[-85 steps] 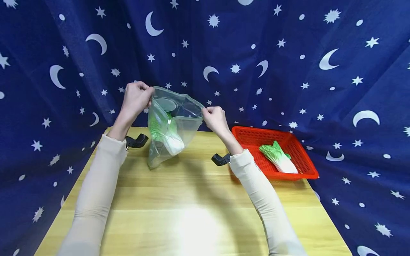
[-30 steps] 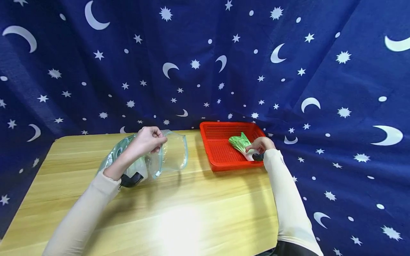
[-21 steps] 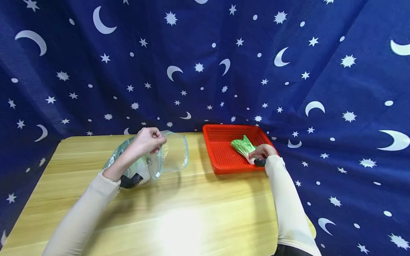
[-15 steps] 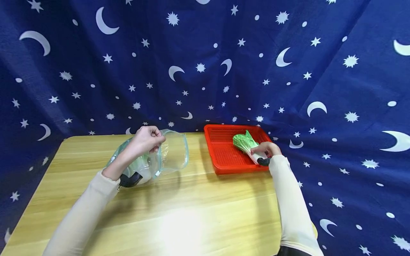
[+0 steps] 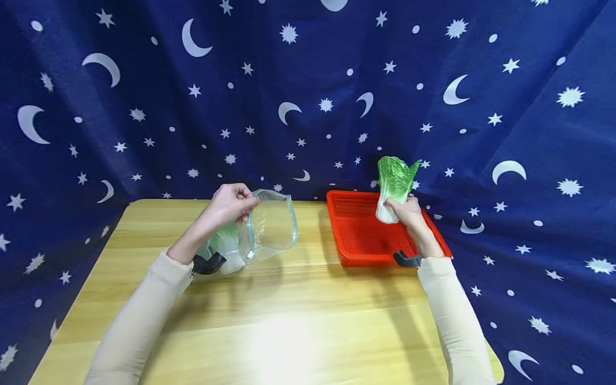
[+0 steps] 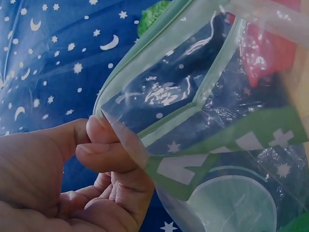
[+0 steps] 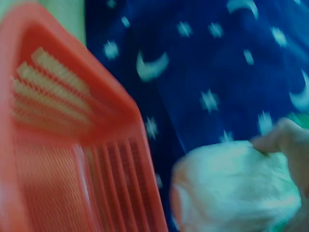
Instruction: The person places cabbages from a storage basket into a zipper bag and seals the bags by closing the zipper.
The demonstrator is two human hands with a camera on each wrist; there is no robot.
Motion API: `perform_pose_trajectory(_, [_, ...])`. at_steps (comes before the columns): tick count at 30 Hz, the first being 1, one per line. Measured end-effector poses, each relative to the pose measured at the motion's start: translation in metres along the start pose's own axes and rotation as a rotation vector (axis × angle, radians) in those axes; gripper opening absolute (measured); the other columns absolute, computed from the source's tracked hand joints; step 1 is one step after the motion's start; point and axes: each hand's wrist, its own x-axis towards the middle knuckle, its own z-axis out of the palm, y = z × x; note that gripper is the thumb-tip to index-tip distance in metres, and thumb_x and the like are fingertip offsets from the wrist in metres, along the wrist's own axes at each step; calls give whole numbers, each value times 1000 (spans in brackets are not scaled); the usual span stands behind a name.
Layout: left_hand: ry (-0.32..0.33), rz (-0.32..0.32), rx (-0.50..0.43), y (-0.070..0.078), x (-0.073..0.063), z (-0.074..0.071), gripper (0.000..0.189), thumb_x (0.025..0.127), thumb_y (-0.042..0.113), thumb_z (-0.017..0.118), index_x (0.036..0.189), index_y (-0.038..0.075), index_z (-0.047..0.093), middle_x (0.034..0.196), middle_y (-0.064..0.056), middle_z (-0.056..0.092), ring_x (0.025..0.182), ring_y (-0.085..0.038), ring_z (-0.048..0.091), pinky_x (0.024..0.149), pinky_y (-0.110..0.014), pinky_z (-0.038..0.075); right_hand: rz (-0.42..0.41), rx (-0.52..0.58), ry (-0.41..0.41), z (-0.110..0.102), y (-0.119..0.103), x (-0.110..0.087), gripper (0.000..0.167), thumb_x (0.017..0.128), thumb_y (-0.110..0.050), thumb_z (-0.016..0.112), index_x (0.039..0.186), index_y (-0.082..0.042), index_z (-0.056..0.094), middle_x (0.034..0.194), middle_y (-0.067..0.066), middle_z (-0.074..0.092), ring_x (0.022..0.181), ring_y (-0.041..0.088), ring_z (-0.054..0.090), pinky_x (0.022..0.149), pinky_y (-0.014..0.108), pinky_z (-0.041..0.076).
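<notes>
My left hand [image 5: 232, 205] pinches the rim of a clear zip bag [image 5: 274, 224] between thumb and finger, and the bag's mouth gapes toward the right. Inside the bag lies one napa cabbage [image 5: 228, 246], partly hidden behind the hand and wrist. In the left wrist view the bag's pale green seal [image 6: 159, 125] and a green printed band show close to the fingertips. My right hand [image 5: 408, 209] grips a second napa cabbage [image 5: 397, 179] by its white base, leaves up, over the red basket. The right wrist view shows that white base [image 7: 231, 186], blurred.
The red plastic basket [image 5: 343, 251] stands at the back right of the wooden table [image 5: 202, 331], with no other vegetable visible in it. A dark blue curtain [image 5: 308, 133] with moons and stars hangs behind and to the sides.
My right hand has left the bag's rim, reached into the basket and lifted the second cabbage out, turning it upright. My left hand has lowered the bag toward the table. The head view has shifted.
</notes>
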Motion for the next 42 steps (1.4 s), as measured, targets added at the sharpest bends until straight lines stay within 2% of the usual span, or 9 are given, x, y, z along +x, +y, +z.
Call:
perform_pose_trajectory(3, [7,13,-22,-1,-1,-2,16,87,17,63,86,3,56,56,0,55,46,-12,51,45,-24,44,35,38,119,23,-11,-17,49,80,-28,65,116,-2,46,95,3,57,83,12,53,71,18,45])
perform_pose_trajectory(7, [27,28,-49,-1,-4,-5,13,86,15,62,86,4,55,56,-1,55,46,-13,50,44,-24,43,32,73,159,48,-30,-37,63,81,-29,64,129,3,40,116,15,54,104,25,51,89,29,43])
perform_pose_trajectory(11, [59,33,-56,-1,-6,-10,12,85,14,61,85,4,54,56,-2,55,45,-12,50,43,-26,43,-51,154,102,72,-62,-57,60,84,-27,63,132,3,41,125,19,54,112,27,51,99,34,41])
perform_pose_trajectory(18, [81,46,-57,-1,-2,-10,11,82,13,58,85,3,55,55,-2,55,43,-13,49,42,-28,42,-258,238,-75,116,-128,-102,55,84,-23,67,131,-1,47,124,17,59,109,25,56,97,35,45])
perform_pose_trajectory(22, [125,32,-80,-1,-3,-10,10,81,14,58,84,4,57,54,-2,54,42,-12,49,41,-27,42,-357,247,-175,153,-150,-122,59,82,-22,71,131,-1,47,125,18,60,114,28,57,100,39,47])
perform_pose_trajectory(27, [169,11,-135,-4,-4,-12,9,84,13,56,83,5,56,55,-1,55,42,-11,51,39,-24,42,-388,216,-271,193,-147,-133,64,79,-24,74,133,-3,44,127,16,58,118,27,57,101,40,46])
perform_pose_trajectory(31, [196,19,-174,-6,-4,-14,9,86,12,56,82,4,53,53,1,55,40,-10,50,37,-22,41,-374,133,-354,208,-136,-137,65,78,-27,75,131,-7,44,124,13,60,114,25,59,96,39,49])
perform_pose_trajectory(37, [197,15,-213,-8,-3,-15,8,87,10,55,82,4,55,55,1,55,40,-8,50,38,-21,42,-443,-59,-468,206,-130,-137,67,75,-33,79,131,-11,50,119,10,64,109,23,61,93,38,50])
perform_pose_trajectory(42, [199,7,-244,-7,-3,-14,7,89,8,54,85,3,55,55,2,56,41,-9,50,37,-21,41,-485,-168,-584,194,-128,-132,57,73,-22,82,122,-8,57,113,8,67,101,18,61,89,35,51])
